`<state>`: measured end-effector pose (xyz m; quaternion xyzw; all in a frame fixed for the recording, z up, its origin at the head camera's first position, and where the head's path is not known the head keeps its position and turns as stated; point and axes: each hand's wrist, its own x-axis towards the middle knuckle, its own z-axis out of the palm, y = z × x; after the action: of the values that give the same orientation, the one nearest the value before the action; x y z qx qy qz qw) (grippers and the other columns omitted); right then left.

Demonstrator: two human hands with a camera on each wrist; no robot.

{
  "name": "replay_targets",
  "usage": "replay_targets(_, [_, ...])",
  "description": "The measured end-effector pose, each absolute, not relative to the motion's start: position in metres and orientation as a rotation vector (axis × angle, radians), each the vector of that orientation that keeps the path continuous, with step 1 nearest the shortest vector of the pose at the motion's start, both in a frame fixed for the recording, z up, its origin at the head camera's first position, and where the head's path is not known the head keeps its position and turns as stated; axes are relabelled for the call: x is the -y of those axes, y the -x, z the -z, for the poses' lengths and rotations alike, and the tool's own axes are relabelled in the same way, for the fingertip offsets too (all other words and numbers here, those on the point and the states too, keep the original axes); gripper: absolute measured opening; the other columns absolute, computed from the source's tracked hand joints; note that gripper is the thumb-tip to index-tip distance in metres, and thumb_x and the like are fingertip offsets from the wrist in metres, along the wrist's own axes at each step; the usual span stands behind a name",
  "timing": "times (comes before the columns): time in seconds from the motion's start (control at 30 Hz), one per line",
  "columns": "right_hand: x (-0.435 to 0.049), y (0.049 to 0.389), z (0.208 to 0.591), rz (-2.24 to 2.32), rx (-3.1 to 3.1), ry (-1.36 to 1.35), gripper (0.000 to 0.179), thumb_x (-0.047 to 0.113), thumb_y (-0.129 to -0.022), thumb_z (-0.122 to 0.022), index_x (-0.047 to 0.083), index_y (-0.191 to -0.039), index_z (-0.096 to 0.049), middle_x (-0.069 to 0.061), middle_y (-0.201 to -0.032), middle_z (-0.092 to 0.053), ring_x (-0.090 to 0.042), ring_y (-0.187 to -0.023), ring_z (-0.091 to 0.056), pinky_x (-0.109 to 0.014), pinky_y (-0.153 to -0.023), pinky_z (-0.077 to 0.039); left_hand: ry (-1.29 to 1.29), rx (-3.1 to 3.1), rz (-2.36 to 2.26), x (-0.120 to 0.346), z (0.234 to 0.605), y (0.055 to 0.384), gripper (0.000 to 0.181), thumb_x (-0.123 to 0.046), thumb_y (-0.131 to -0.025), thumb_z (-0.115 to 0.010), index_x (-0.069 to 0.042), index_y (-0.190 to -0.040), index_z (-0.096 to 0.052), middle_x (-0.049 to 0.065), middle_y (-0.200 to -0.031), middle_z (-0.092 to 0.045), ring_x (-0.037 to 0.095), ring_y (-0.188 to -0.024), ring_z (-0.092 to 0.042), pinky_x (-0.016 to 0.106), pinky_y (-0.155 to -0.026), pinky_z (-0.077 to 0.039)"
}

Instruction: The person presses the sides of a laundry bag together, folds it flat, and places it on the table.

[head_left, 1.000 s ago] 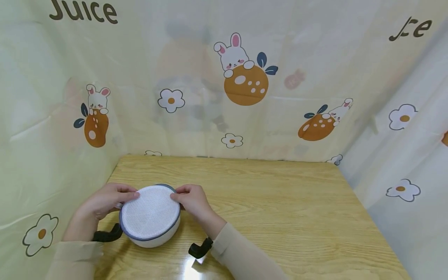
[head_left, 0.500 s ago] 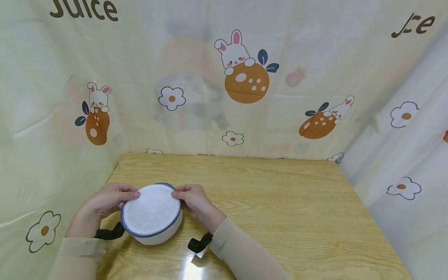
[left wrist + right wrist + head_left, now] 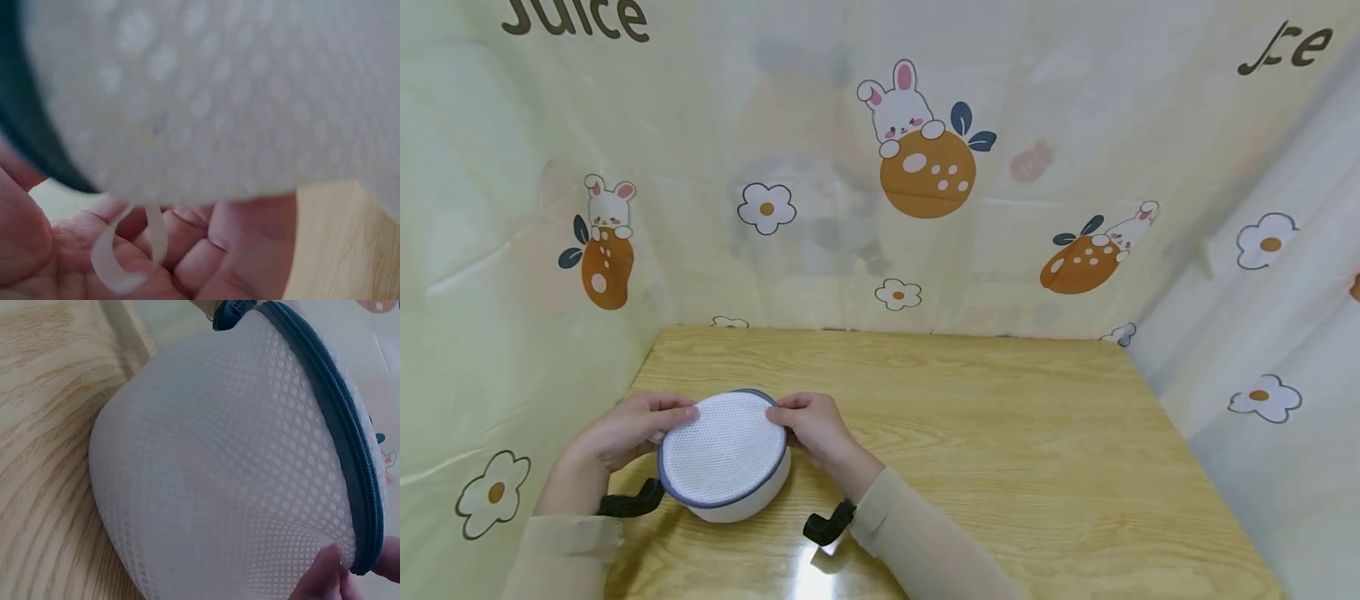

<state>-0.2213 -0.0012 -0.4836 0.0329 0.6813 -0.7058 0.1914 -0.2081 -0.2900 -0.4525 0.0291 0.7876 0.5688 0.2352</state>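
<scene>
A round white mesh laundry bag [image 3: 726, 450] with a blue zip round its top edge is at the left of the table. My left hand [image 3: 636, 429] grips its left edge, thumb on the top panel. On the opposite side my right hand [image 3: 816, 429] pinches the rim, thumb also on top. The right wrist view shows the bag's bulging mesh side [image 3: 206, 462] and the teal-looking zip [image 3: 340, 437], with fingertips [image 3: 322, 569] pinching beside the zip's end. In the left wrist view a small white loop [image 3: 115, 262] hangs from the bag over my left palm.
The wood-grain table [image 3: 1000, 450] stretches away to the right. A printed curtain [image 3: 820, 167] with rabbits, oranges and flowers stands behind it and along both sides. Black wrist mounts [image 3: 829, 525] stick out near both sleeves.
</scene>
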Motion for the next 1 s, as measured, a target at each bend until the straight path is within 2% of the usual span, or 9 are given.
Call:
replay_targets(0.13, [-0.002, 0.215, 0.478, 1.95, -1.97, -0.048, 0.025, 0.021, -0.097, -0.082, 0.005, -0.115, -0.076, -0.006, -0.099, -0.075, -0.013, -0.08, -0.068, -0.026, -0.073, -0.062, -0.072, -2.215, -1.546, 0.296, 0.454, 0.199, 0.06, -0.029, -0.11, -0.062, 0.014, -0.151, -0.049, -0.003, -0.11, -0.076, 0.011, -0.096, -0.073, 0.031, -0.087, -0.063])
replay_targets(0.27, [-0.005, 0.207, 0.476, 1.93, -2.008, -0.008, 0.028, 0.019, -0.096, -0.082, 0.004, -0.118, -0.074, -0.006, -0.096, -0.075, -0.013, -0.077, -0.07, -0.035, -0.077, -0.066, -0.038, -2.232, -1.577, 0.303, 0.457, 0.187, 0.06, -0.029, -0.111, -0.061, 0.012, -0.153, -0.048, -0.006, -0.115, -0.077, 0.009, -0.1, -0.073, 0.031, -0.088, -0.062])
replay_targets(0.43, [-0.008, 0.199, 0.476, 1.927, -2.012, 0.009, 0.029, 0.017, -0.095, -0.083, 0.002, -0.117, -0.072, -0.006, -0.093, -0.075, -0.012, -0.072, -0.07, -0.027, -0.067, -0.064, 0.013, -2.2, -1.647, 0.307, 0.461, 0.175, 0.059, -0.029, -0.112, -0.059, 0.013, -0.151, -0.048, -0.009, -0.114, -0.075, 0.008, -0.1, -0.074, 0.029, -0.088, -0.064])
replay_targets(0.53, [-0.008, 0.193, 0.474, 1.937, -1.998, -0.006, 0.026, 0.017, -0.095, -0.083, 0.001, -0.113, -0.072, -0.007, -0.089, -0.075, -0.012, -0.07, -0.071, -0.027, -0.064, -0.063, 0.039, -2.156, -1.693, 0.305, 0.462, 0.171, 0.054, -0.028, -0.112, -0.059, 0.013, -0.146, -0.051, -0.007, -0.109, -0.075, 0.009, -0.097, -0.074, 0.029, -0.087, -0.065])
replay_targets(0.7, [-0.008, 0.188, 0.473, 1.923, -2.005, -0.036, 0.021, 0.018, -0.096, -0.082, 0.001, -0.106, -0.075, -0.007, -0.087, -0.075, -0.013, -0.069, -0.071, -0.034, -0.067, -0.066, 0.108, -2.118, -1.733, 0.298, 0.464, 0.167, 0.041, -0.026, -0.11, -0.063, 0.007, -0.133, -0.06, -0.006, -0.101, -0.074, 0.009, -0.091, -0.075, 0.026, -0.085, -0.065])
replay_targets(1.0, [-0.005, 0.189, 0.484, 1.96, -1.927, -0.095, 0.019, 0.014, -0.098, -0.079, -0.002, -0.108, -0.075, -0.01, -0.091, -0.076, -0.013, -0.069, -0.073, -0.03, -0.067, -0.067, 0.181, -2.041, -1.795, 0.292, 0.473, 0.171, 0.023, -0.022, -0.11, -0.063, -0.002, -0.115, -0.073, -0.006, -0.094, -0.075, 0.008, -0.085, -0.073, 0.025, -0.08, -0.065])
